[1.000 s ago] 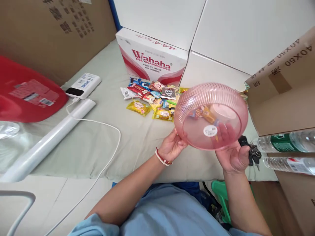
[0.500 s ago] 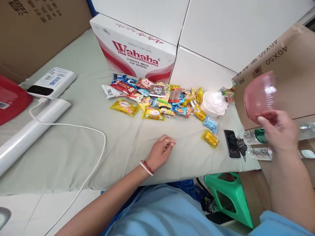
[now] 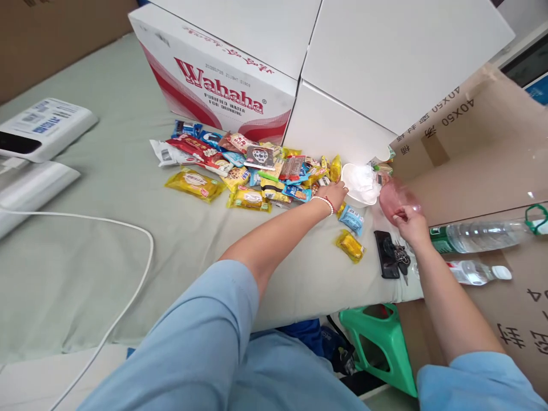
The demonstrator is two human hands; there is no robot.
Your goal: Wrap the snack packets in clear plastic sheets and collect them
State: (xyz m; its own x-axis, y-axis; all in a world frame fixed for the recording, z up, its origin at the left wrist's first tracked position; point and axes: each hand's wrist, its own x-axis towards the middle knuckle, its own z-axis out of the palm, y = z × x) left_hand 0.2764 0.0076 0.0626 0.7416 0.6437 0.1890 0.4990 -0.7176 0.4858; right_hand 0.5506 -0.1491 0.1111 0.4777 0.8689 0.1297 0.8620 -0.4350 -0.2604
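Note:
My right hand (image 3: 410, 221) grips the rim of a pink ribbed plastic bowl (image 3: 394, 197), tilted and low by the cardboard box at the right. My left hand (image 3: 336, 194) reaches over to a white bowl (image 3: 362, 184) with crumpled white plastic in it, fingers on its left rim. A pile of wrapped snacks (image 3: 248, 171) lies just left of that bowl. A blue packet (image 3: 351, 218) and a yellow packet (image 3: 350, 245) lie apart from the pile, below my left hand.
A black phone with keys (image 3: 390, 254) lies near the table's right edge. Two water bottles (image 3: 479, 235) rest on a cardboard box (image 3: 471, 142). A Wahaha carton (image 3: 214, 74) and white boxes stand behind. A power bank (image 3: 38, 128), white cable and green stool (image 3: 381, 342) are around.
My right hand lowered the pink bowl from in front of the cardboard box down beside the white bowl. My left hand moved from the bare cloth up and right to the white bowl.

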